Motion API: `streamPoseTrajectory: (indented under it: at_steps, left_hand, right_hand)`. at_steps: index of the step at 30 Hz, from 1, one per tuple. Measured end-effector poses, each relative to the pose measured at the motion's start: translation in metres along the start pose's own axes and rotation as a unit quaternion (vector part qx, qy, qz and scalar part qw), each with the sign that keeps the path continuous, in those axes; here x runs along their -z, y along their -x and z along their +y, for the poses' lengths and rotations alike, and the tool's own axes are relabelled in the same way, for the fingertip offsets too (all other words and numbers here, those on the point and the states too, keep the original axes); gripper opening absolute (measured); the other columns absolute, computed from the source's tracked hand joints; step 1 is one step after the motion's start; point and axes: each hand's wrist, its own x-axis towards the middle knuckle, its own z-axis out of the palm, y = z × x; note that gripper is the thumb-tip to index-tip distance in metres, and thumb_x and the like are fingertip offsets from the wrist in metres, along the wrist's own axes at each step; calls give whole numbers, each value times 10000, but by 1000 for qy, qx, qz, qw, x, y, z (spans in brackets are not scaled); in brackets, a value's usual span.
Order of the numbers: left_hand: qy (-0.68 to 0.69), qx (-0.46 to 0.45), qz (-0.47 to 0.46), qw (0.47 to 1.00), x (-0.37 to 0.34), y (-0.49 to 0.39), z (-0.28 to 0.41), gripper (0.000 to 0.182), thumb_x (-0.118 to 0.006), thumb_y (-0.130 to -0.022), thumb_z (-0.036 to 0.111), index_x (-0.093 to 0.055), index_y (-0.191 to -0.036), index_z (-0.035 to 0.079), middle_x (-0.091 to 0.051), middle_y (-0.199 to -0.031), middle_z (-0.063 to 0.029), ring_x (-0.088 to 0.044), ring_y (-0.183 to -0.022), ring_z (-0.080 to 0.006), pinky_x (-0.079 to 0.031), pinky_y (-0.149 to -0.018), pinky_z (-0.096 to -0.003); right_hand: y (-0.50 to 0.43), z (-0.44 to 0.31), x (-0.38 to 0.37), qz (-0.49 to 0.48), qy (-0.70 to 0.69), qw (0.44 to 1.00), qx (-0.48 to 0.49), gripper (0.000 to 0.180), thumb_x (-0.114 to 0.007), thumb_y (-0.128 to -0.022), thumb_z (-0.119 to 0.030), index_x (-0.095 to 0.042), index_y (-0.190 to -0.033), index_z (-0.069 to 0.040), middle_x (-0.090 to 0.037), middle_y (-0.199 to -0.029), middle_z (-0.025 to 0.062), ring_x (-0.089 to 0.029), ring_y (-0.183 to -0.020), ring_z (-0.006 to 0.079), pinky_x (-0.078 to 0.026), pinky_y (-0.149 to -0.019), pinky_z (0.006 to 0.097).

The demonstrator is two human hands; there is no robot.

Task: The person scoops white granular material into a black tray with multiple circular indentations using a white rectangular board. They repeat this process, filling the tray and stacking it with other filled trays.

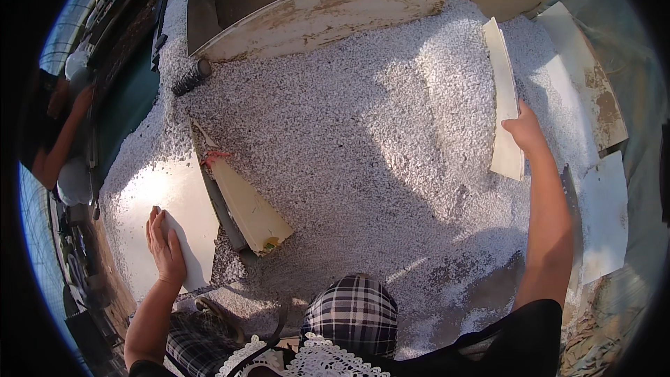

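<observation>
My right hand (525, 131) grips the edge of a long cream panel (503, 99), thumb on its near face. The panel stands on edge against a mound of small white stone chips (456, 78). My left hand (166, 251) lies flat, holding nothing, on a smooth white board (152, 183) at the left. Chips are scattered along that board's far and left edges. Beside it, a narrow cream strip (251, 207) with a red tie at one end slants across the chips.
Stained boards (335, 13) wall the far side; more white panels (605, 214) stand at the right. A black ribbed cylinder (191, 78) lies on the chips at upper left. Another person's arm (65, 131) shows at far left. My plaid-covered knee (352, 314) is close in front.
</observation>
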Motion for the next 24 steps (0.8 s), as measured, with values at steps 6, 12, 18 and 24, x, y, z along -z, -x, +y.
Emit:
streamPoseTrajectory:
  at_steps: [6,12,18,24]
  left_hand:
    - [10,-21,-4,1000,-5,-6,1,394,-357,-870,195,-381,-1226,29,-327,-1322,-176,-294,-1226,-330,-197,-1023,-414]
    - [20,-4,6,1000,-5,5,-11,380,-348,-877,180,-380,-1221,24,-321,-1326,-175,-297,-1226,-324,-206,-1024,-403]
    - [19,-23,5,1000,-13,-7,-12,378,-340,-885,174,-363,-1229,20,-320,-1322,-180,-295,-1231,-317,-201,-1028,-397]
    - [10,-10,3,1000,-11,3,-15,381,-321,-898,195,-358,-1230,12,-315,-1323,-186,-291,-1232,-320,-202,-1027,-396]
  right_hand:
    - [69,-48,-56,-153,44,987,20,484,-538,-709,-14,-446,-1184,-1,-563,-1068,103,-529,-977,191,-398,-847,302]
    - [94,35,80,172,-180,966,-75,394,-509,-735,-27,-460,-1121,37,-575,-976,146,-590,-837,215,-472,-721,304]
    - [68,240,165,213,-152,935,-241,566,-462,-606,34,-456,-1171,-5,-580,-961,108,-580,-807,244,-457,-715,330]
    - [35,174,112,81,-137,962,-221,595,-486,-587,58,-447,-1177,0,-567,-985,125,-559,-838,237,-433,-749,322]
